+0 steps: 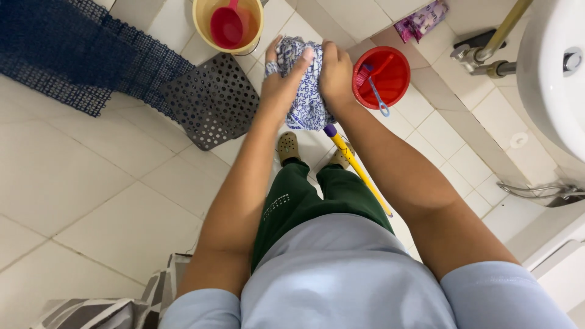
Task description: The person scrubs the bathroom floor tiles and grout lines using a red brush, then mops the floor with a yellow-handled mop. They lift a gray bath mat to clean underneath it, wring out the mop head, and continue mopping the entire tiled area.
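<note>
A blue-and-white mop head [308,100] of twisted strands hangs in front of me, and both hands grip it. My left hand [281,79] squeezes its left side, with a ring on one finger. My right hand [335,76] clasps its right side from above. The yellow mop handle [359,173] with a purple collar runs down from the mop head between my legs. My feet in tan clogs [289,146] stand on the white tiled floor below the mop head.
A cream bucket [201,27] with a red scoop inside stands ahead. A red bucket [396,91] holding a brush sits at the right. A grey perforated mat [210,100] and a dark blue mat [67,55] lie left. A white basin [548,73] and pipes are right.
</note>
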